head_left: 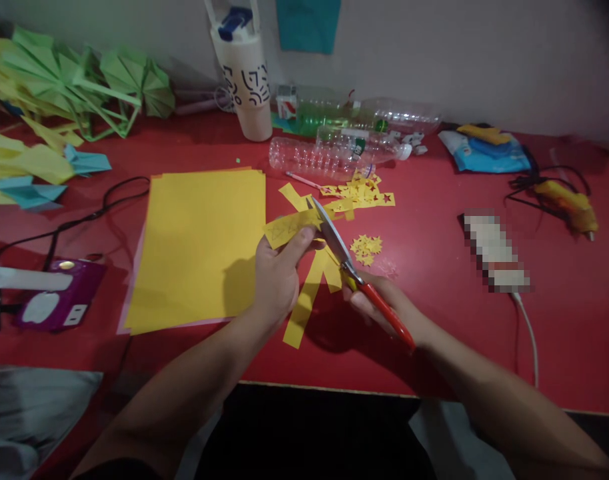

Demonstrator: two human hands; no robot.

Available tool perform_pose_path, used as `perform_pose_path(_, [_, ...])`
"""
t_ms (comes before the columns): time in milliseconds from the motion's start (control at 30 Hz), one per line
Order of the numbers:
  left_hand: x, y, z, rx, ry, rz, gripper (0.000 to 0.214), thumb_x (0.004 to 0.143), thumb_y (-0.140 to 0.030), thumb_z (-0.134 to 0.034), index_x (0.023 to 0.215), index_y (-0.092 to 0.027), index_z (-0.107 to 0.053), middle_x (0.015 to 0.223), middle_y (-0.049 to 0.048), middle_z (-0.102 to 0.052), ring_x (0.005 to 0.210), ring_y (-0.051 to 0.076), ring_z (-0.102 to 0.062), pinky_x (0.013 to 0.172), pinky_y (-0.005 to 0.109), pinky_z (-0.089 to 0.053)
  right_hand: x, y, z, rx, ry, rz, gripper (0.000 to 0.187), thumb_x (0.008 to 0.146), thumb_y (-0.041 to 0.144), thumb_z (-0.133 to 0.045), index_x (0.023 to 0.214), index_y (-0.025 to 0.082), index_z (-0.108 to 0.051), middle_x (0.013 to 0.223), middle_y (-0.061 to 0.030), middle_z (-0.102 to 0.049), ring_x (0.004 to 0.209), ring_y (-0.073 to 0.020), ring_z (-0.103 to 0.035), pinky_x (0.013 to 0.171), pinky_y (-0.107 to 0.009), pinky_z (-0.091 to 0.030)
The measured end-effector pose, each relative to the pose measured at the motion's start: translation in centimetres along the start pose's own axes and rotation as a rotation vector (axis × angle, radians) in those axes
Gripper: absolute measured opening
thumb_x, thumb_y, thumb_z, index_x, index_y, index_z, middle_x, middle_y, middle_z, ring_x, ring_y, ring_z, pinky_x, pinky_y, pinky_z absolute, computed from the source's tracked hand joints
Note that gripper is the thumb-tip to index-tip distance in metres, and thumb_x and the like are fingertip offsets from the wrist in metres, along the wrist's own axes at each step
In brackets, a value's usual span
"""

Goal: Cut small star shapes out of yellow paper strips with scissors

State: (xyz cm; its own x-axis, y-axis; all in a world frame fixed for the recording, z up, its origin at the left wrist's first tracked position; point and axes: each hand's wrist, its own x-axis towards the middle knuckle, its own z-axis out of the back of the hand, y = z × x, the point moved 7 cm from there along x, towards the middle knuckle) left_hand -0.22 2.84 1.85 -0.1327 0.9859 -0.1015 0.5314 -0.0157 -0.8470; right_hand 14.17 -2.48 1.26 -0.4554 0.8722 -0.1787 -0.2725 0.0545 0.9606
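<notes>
My left hand (277, 277) pinches a yellow paper strip (289, 228) with a star drawn on it, held above the red table (434, 320). My right hand (379, 303) grips red-handled scissors (342, 257), whose blades point up and left and meet the strip's right end. A longer yellow strip (307, 300) lies on the table under both hands. A small pile of cut yellow stars (367, 247) lies just right of the blades. Punched yellow scraps (359, 193) lie farther back.
A stack of yellow sheets (199, 247) lies left of my hands. Clear plastic bottles (329, 157) and a white tumbler (247, 80) stand at the back. Green and yellow paper shapes (59, 93) fill the far left. A glue gun (569, 203), a cable (527, 327) and a purple device (59, 303) are nearby.
</notes>
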Motion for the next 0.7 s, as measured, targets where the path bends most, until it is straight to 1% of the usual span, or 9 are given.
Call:
perform_pose_path(133, [0.22,-0.28,0.17,0.011,-0.012,-0.049,0.02,0.067,-0.031,-0.08,0.077,-0.02,-0.067,0.072,-0.0021,-0.071,0.072,0.013,-0.07,0.074,0.03,-0.055,-0.08,-0.02,-0.03,0.01,0.012,-0.023,0.046,0.088,0.065,-0.053,0.073,0.023,-0.042,0.061,0.0053,-0.039,0.053,-0.0101,-0.034,0.047,-0.026,-0.029])
perform_pose_path(233, [0.21,-0.52,0.18,0.028,-0.013,-0.065,0.018,0.065,-0.029,-0.079,0.074,-0.02,-0.067,0.071,-0.0025,-0.07,0.068,0.013,-0.068,0.07,0.029,-0.055,-0.05,0.04,0.03,0.0,0.014,-0.039,0.047,0.088,0.066,-0.053,0.073,0.022,-0.042,0.062,0.0052,-0.039,0.053,-0.0099,-0.034,0.047,-0.026,-0.029])
perform_pose_path(367, [0.29,-0.67,0.11,0.002,0.012,-0.038,0.015,0.063,-0.025,-0.077,0.072,-0.021,-0.066,0.068,-0.0031,-0.069,0.067,0.013,-0.067,0.073,0.031,-0.056,0.01,0.22,0.09,0.005,0.036,-0.042,0.049,0.085,0.069,-0.054,0.074,0.022,-0.043,0.063,0.0051,-0.04,0.053,-0.0096,-0.035,0.046,-0.026,-0.028])
perform_pose_path(467, [0.49,-0.53,-0.01,-0.048,0.052,0.01,0.014,0.062,-0.023,-0.075,0.07,-0.02,-0.064,0.068,-0.0029,-0.069,0.068,0.014,-0.068,0.076,0.033,-0.057,-0.04,0.21,0.18,0.009,0.054,-0.048,0.049,0.085,0.069,-0.054,0.075,0.022,-0.044,0.062,0.0049,-0.042,0.052,-0.0099,-0.036,0.047,-0.027,-0.028])
perform_pose_path(567, [0.62,-0.31,0.0,-0.065,0.065,0.052,0.013,0.061,-0.022,-0.073,0.069,-0.021,-0.063,0.068,-0.0026,-0.069,0.07,0.016,-0.069,0.076,0.035,-0.056,-0.11,0.22,0.26,0.0,0.06,-0.049,0.048,0.086,0.068,-0.054,0.074,0.022,-0.044,0.06,0.0052,-0.043,0.052,-0.0099,-0.036,0.047,-0.027,-0.028])
perform_pose_path(700, [0.6,-0.46,-0.01,-0.023,0.062,0.02,0.014,0.063,-0.024,-0.075,0.072,-0.021,-0.064,0.071,-0.0018,-0.069,0.072,0.017,-0.069,0.076,0.037,-0.056,-0.13,0.14,0.15,0.006,0.05,-0.057,0.048,0.086,0.068,-0.054,0.074,0.023,-0.044,0.058,0.0062,-0.041,0.05,-0.0095,-0.035,0.046,-0.027,-0.028])
